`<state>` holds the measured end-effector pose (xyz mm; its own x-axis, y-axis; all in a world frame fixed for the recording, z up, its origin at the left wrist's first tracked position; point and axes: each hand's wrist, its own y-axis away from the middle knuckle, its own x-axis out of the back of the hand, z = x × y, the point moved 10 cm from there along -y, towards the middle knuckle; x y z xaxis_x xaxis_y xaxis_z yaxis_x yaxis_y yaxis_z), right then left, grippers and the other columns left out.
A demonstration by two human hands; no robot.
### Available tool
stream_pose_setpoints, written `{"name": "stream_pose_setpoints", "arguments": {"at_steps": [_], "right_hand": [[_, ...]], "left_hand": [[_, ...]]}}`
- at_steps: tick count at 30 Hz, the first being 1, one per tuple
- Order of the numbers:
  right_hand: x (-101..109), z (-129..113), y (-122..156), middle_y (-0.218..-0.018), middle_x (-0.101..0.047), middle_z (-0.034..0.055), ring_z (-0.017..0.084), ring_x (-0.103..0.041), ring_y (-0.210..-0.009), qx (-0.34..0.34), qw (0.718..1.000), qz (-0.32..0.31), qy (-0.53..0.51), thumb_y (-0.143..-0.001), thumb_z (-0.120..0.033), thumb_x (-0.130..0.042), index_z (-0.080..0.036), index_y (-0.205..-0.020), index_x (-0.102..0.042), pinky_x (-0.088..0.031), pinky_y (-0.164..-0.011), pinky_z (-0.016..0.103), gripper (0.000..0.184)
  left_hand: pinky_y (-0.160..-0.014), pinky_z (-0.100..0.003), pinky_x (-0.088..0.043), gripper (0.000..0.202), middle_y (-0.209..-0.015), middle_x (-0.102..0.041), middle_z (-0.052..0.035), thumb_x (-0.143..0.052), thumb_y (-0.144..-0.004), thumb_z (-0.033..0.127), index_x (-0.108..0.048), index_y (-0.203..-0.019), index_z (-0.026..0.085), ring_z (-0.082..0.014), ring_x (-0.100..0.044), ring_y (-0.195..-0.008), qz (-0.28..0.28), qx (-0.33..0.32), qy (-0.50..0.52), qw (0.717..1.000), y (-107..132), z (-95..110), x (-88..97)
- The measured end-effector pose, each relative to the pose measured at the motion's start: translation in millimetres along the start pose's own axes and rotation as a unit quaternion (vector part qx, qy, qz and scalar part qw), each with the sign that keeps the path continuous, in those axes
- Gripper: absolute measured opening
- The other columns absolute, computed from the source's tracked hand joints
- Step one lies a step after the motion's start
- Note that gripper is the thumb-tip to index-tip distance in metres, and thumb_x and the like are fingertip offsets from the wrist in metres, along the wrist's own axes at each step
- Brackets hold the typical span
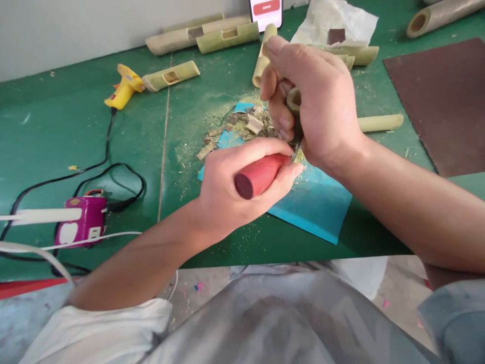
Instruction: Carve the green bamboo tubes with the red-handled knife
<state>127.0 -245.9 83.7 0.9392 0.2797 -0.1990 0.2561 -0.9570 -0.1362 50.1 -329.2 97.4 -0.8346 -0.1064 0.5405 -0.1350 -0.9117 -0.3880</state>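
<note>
Your left hand [227, 194] is closed in a full fist around the red-handled tool [259, 175]. Your right hand [322, 101] is wrapped tight around a short bamboo piece [293, 98].

**Position of the work.** The two hands meet above the blue sheet [314, 202], with the right hand higher and farther from you. The left hand sits lower, nearer your body and just to the left.

**Axes.**
- The tool's handle runs from its rounded butt, which faces you at lower left, up and to the right toward the right palm.
- Only a sliver of the tool's working end shows, at the heel of the right hand, so you cannot tell exactly where it touches the bamboo.
- The bamboo piece shows only its open end between the right fingers. Its body is hidden in the fist and appears to stand steeply, crossing the line of the tool.

**Nearer hand.** The bamboo lies up and to the right of the left hand, close against the thumb tip.

**Surroundings.**
- A heap of shavings [242, 126] lies on the green table [76, 126] and on the far corner of the sheet, directly beyond the hands.
- More bamboo tubes [227, 38] rest by the wall, and one slim length [381, 123] lies to the right.
- A yellow glue gun [123, 90] and a purple power strip [81, 220] sit well apart on the left.
- A brown sheet [443, 101] lies on the right.
</note>
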Motion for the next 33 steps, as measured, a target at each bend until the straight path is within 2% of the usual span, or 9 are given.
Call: {"name": "stream_pose_setpoints", "arguments": {"at_steps": [6, 11, 14, 18, 21, 24, 26, 29, 33], "right_hand": [[1.6, -1.1, -0.4, -0.045, -0.031, -0.0034, 0.012, -0.025, -0.039, 0.025, 1.000, 0.004, -0.008, -0.093, -0.067, -0.045, -0.025, -0.055, -0.044, -0.017, -0.046, 0.035, 0.057], [2.5, -1.3, -2.6, -0.041, -0.032, -0.0040, 0.012, -0.025, -0.038, 0.039, 0.999, 0.000, -0.003, -0.094, -0.056, -0.049, -0.025, -0.055, -0.047, -0.018, -0.044, 0.033, 0.050], [0.3, -0.3, -2.2, -0.040, -0.032, -0.0036, 0.011, -0.024, -0.037, 0.019, 1.000, -0.010, 0.008, -0.093, -0.060, -0.049, -0.025, -0.052, -0.046, -0.016, -0.044, 0.033, 0.054], [0.3, -0.6, -1.1, -0.040, -0.032, -0.0029, 0.011, -0.022, -0.037, 0.002, 1.000, -0.017, 0.007, -0.092, -0.073, -0.041, -0.025, -0.051, -0.046, -0.015, -0.043, 0.033, 0.064], [0.0, 8.8, -3.1, -0.041, -0.035, -0.0031, 0.012, -0.029, -0.038, -0.050, 0.998, -0.044, 0.021, -0.087, -0.075, -0.049, -0.025, -0.058, -0.052, -0.022, -0.039, 0.030, 0.058], [-0.7, 22.9, -5.6, -0.044, -0.042, -0.0029, 0.016, -0.046, -0.044, -0.127, 0.987, -0.082, 0.045, -0.079, -0.072, -0.063, -0.026, -0.069, -0.058, -0.033, -0.038, 0.029, 0.047], [2.7, 24.7, -8.9, -0.046, -0.046, -0.0026, 0.018, -0.051, -0.048, -0.142, 0.985, -0.079, 0.050, -0.078, -0.069, -0.064, -0.026, -0.073, -0.061, -0.037, -0.039, 0.028, 0.044], [4.9, 23.7, -12.5, -0.049, -0.049, -0.0025, 0.018, -0.054, -0.050, -0.140, 0.986, -0.072, 0.056, -0.078, -0.068, -0.064, -0.025, -0.077, -0.062, -0.040, -0.041, 0.027, 0.043], [0.1, 16.3, -11.2, -0.047, -0.045, -0.0035, 0.015, -0.045, -0.043, -0.093, 0.990, -0.086, 0.058, -0.084, -0.069, -0.056, -0.024, -0.070, -0.061, -0.034, -0.041, 0.027, 0.047]], "left_hand": [[-0.077, -0.032, -0.056, 0.008, -0.088, -0.077, -0.0005, -0.067, -0.089, 0.030, -0.072, -0.092, 0.024, -0.0171, -0.071, -0.077, -0.026, -0.032, -0.044, 0.998, -0.7, 6.3, -6.0], [-0.075, -0.031, -0.053, 0.010, -0.087, -0.076, 0.0001, -0.064, -0.088, 0.029, -0.071, -0.094, 0.026, -0.0175, -0.070, -0.076, -0.072, -0.090, -0.100, 0.988, -2.5, 12.7, -11.9], [-0.075, -0.031, -0.053, 0.009, -0.088, -0.077, 0.0016, -0.066, -0.086, 0.027, -0.072, -0.093, 0.027, -0.0170, -0.070, -0.076, -0.089, -0.089, -0.082, 0.989, -6.9, 11.9, -8.3], [-0.073, -0.030, -0.055, 0.010, -0.087, -0.078, 0.0018, -0.067, -0.084, 0.021, -0.074, -0.090, 0.026, -0.0155, -0.071, -0.072, -0.069, -0.113, -0.057, 0.990, -10.0, 12.8, -1.0], [-0.068, -0.028, -0.055, 0.008, -0.083, -0.078, 0.0005, -0.069, -0.084, 0.020, -0.076, -0.088, 0.022, -0.0138, -0.071, -0.071, -0.029, -0.136, -0.018, 0.990, -9.3, 7.9, 4.4], [-0.062, -0.026, -0.054, 0.010, -0.078, -0.076, 0.0024, -0.068, -0.088, 0.026, -0.077, -0.085, 0.022, -0.0100, -0.068, -0.067, 0.060, -0.113, 0.050, 0.991, -9.0, -10.5, 20.1], [-0.052, -0.025, -0.049, 0.014, -0.067, -0.071, 0.0055, -0.069, -0.090, 0.033, -0.077, -0.086, 0.023, -0.0060, -0.061, -0.054, 0.093, -0.070, 0.107, 0.987, -8.8, -28.3, 25.7], [-0.037, -0.022, -0.036, 0.022, -0.056, -0.062, 0.0064, -0.069, -0.092, 0.045, -0.077, -0.093, 0.024, -0.0035, -0.050, -0.041, 0.049, -0.003, 0.180, 0.982, -8.6, -48.6, 14.9], [-0.037, -0.026, -0.040, 0.034, -0.068, -0.070, -0.0001, -0.054, -0.098, 0.054, -0.077, -0.101, 0.030, -0.0107, -0.061, -0.049, -0.024, 0.058, 0.194, 0.979, -3.8, -58.7, 0.2]]}}
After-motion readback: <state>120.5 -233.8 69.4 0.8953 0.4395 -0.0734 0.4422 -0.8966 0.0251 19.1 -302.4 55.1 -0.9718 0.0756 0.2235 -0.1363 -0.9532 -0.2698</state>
